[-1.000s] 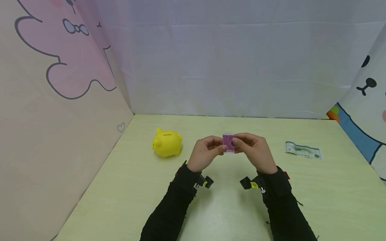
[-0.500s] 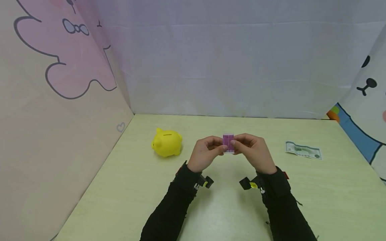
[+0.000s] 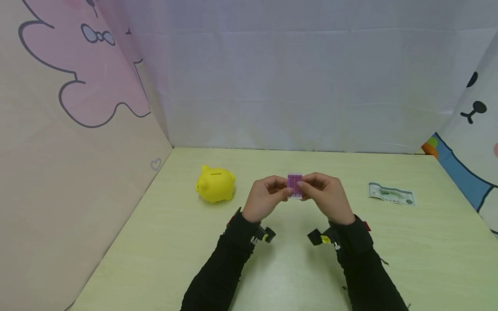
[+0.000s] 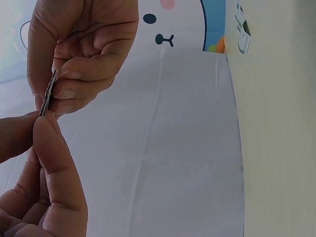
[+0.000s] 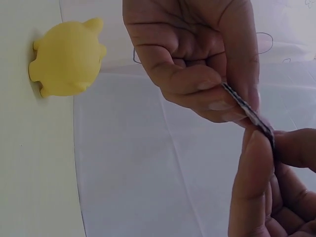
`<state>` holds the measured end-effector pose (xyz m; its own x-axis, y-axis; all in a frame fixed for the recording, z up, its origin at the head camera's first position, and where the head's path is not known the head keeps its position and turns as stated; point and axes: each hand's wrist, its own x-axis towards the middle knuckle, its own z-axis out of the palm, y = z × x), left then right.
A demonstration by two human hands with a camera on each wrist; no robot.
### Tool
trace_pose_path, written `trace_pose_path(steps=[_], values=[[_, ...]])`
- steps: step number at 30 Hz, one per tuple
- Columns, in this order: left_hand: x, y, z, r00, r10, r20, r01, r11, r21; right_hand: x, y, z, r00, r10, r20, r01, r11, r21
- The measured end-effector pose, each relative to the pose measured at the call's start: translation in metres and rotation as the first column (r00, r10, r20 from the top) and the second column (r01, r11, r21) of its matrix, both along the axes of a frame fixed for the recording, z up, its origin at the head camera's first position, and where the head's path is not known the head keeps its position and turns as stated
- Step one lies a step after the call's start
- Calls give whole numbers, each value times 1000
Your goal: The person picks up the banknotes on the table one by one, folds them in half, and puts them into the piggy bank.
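A purple banknote [image 3: 294, 181], folded into a small rectangle, is held up between both hands over the table. My left hand [image 3: 263, 198] pinches its left edge between thumb and fingers. On the other edge, my right hand [image 3: 327, 195] grips it the same way, thumb toward me. Both wrist views show the folded banknote [image 4: 48, 93] edge-on as a thin layered strip between the fingertips. The yellow piggy bank [image 3: 215, 185] stands left of the hands, its slot facing up. To the right lies a green banknote [image 3: 391, 194], slightly creased and unfolded.
The pale wooden table [image 3: 155, 242] carries these things. A white cloth [image 3: 288, 86] hangs along its back edge, and printed cartoon panels flank it on the left [image 3: 97, 181] and right.
My right hand has shifted very slightly down and to the left along the folded banknote. The left hand, piggy bank and green banknote stay where they were.
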<state>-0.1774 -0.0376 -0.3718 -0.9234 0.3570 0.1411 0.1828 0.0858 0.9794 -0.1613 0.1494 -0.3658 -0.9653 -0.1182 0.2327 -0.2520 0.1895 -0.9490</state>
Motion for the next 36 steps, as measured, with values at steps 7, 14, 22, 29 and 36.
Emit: trace_pose_path(steps=[7,14,22,29,36], values=[[1,0,1,1000,16,6,-16,1000,-11,0,-1,-1,1000,-13,-2,13,1000,1],[0,0,1,1000,20,-4,-20,1000,2,0,-1,0,1000,-20,4,20,1000,4],[1,-1,3,999,30,-13,-29,999,18,0,-2,0,1000,-26,5,26,1000,12],[0,-1,3,1000,26,-7,-26,999,21,0,-1,1,1000,-29,13,29,1000,2],[1,-2,4,1000,24,-17,-24,999,28,1,-1,2,999,-43,20,43,999,16]])
